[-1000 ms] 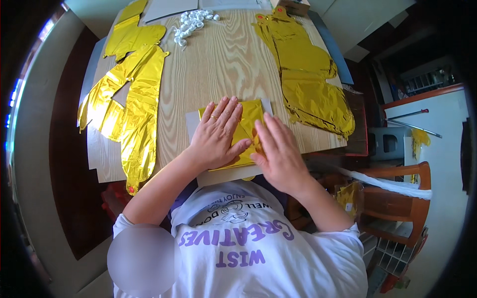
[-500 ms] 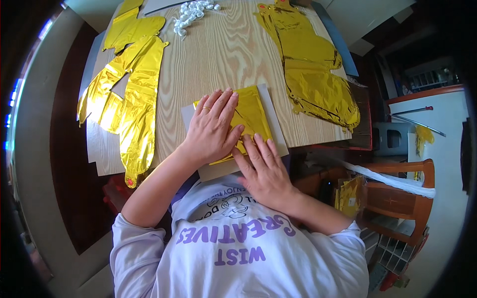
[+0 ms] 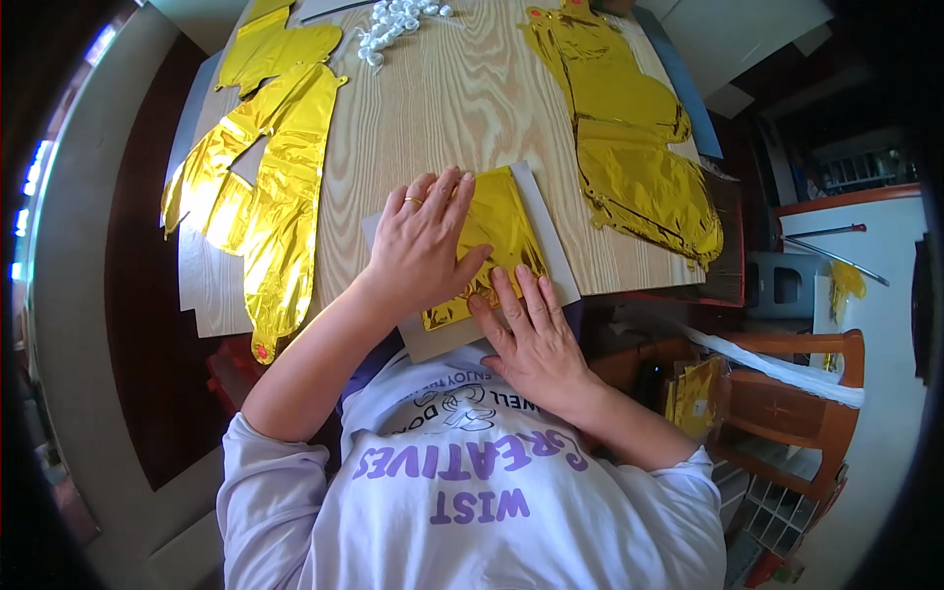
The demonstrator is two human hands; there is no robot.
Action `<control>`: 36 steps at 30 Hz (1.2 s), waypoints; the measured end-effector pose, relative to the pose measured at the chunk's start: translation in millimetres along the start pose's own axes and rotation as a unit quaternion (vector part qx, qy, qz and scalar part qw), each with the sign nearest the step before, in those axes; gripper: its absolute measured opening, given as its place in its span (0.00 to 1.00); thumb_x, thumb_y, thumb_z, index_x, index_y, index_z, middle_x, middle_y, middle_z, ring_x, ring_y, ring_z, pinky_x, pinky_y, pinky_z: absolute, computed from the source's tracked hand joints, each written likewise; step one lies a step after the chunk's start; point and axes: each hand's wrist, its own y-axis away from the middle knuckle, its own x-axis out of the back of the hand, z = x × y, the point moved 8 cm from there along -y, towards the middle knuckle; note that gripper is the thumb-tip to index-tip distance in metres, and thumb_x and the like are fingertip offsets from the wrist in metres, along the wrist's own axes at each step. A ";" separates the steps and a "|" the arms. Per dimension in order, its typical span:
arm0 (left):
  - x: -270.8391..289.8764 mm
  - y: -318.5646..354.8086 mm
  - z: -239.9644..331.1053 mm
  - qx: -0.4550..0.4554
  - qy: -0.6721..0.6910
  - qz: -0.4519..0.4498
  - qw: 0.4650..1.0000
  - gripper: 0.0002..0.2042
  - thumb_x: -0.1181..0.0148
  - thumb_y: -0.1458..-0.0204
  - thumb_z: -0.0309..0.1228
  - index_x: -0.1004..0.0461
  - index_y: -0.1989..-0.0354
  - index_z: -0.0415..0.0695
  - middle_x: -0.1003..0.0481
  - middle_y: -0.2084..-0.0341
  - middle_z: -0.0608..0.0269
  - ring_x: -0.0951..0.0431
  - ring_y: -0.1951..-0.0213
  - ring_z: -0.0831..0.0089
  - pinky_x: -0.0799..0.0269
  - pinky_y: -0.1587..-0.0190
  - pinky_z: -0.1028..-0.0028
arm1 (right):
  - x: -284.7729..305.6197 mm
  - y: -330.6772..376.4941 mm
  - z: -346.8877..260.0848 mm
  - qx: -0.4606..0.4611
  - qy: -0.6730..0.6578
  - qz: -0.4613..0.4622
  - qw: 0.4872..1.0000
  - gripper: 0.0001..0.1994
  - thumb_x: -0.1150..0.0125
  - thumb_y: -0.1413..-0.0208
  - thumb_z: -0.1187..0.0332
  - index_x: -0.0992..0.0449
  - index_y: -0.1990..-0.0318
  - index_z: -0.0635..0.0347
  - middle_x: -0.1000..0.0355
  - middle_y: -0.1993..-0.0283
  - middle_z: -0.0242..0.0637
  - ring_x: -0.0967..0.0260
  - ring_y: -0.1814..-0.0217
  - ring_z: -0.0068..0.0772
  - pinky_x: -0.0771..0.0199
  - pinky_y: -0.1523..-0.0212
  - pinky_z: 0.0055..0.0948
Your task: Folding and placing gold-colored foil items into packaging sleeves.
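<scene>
A folded gold foil balloon (image 3: 501,216) lies flat on a grey card (image 3: 543,211) at the near edge of the table. My left hand (image 3: 423,236) rests on the foil's left side with its fingers stretched out, a ring on one finger. On the lower right part of the foil lies my right hand (image 3: 531,329), fingers spread. Neither hand grips anything. The foil under both palms is hidden.
A flat gold foil balloon (image 3: 290,167) spreads along the table's left side, another (image 3: 629,147) along the right. Small white ribbon rolls (image 3: 388,29) lie at the far end of the wooden table (image 3: 442,98). A wooden chair (image 3: 787,423) stands at the right.
My right hand has moved slightly right and away from my left thumb, showing more of the foil between them. My left hand stays on the foil.
</scene>
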 end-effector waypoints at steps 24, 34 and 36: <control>-13.2 25.3 -7.8 -0.058 0.040 -0.030 0.997 0.39 0.49 0.39 0.54 0.45 0.28 0.35 0.45 0.28 0.46 0.49 0.25 0.52 0.57 0.26 0.51 | -6.9 6.0 -0.8 0.034 0.018 0.043 0.998 0.38 0.34 0.46 0.55 0.43 0.28 0.31 0.64 0.21 0.58 0.68 0.20 0.69 0.63 0.26 0.69; -11.5 34.0 -10.2 -0.066 0.016 -0.063 0.996 0.40 0.51 0.38 0.55 0.46 0.28 0.35 0.47 0.27 0.46 0.50 0.25 0.53 0.60 0.26 0.53 | 52.7 23.7 26.1 -0.015 -0.198 0.194 0.961 0.26 0.29 0.48 0.65 0.31 0.42 0.55 0.41 0.34 0.55 0.41 0.33 0.57 0.42 0.33 0.54; -11.7 35.0 -7.3 -0.070 0.026 -0.070 0.995 0.40 0.51 0.38 0.55 0.46 0.28 0.35 0.47 0.27 0.45 0.51 0.25 0.53 0.60 0.26 0.53 | 60.9 51.5 56.8 -0.138 -0.223 0.291 0.920 0.19 0.30 0.45 0.66 0.29 0.50 0.62 0.30 0.44 0.51 0.29 0.45 0.49 0.29 0.42 0.44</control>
